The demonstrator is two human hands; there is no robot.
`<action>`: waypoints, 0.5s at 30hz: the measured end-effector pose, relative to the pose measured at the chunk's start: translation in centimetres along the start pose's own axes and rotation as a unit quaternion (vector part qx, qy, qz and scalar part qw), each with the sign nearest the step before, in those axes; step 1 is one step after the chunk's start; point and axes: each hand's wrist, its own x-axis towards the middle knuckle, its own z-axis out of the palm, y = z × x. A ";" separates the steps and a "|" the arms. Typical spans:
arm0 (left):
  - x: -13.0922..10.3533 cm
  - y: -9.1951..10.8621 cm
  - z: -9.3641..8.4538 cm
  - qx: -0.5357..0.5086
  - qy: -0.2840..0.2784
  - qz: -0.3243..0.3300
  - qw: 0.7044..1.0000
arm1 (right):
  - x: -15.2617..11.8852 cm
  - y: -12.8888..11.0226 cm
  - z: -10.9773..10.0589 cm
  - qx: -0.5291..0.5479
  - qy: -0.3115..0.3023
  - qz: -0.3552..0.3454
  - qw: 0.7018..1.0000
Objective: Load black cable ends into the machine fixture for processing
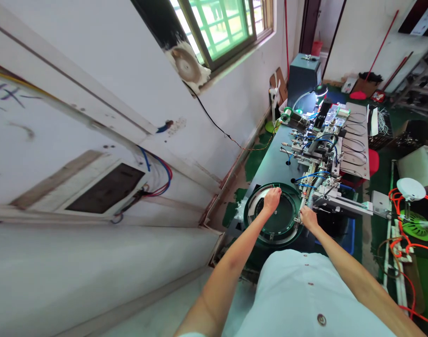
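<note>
Buttoned shirt (291,295) nearest, your two arms reaching past it. Left hand (272,200) closed, over the round bowl (275,213); can't tell what it grips. Right hand (308,218) curled at the bowl's right rim, by the machine (319,154); grip unclear. Bowl sits at the near end of the table (270,161), machine beside it.

Wall window (223,25) with green panes, and beyond it, a red-handled mop (382,44).
</note>
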 end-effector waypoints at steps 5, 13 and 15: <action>-3.3 1.8 0.7 -0.171 0.033 -0.103 0.979 | 0.4 -0.1 -0.1 -0.034 -0.019 -0.024 0.999; -6.8 3.0 0.7 -0.369 0.018 -0.189 0.910 | -0.1 0.9 -0.7 -0.021 0.000 -0.073 0.997; -7.1 3.1 0.7 -0.381 0.021 -0.197 0.903 | -0.6 0.7 -1.2 -0.008 0.034 -0.072 0.997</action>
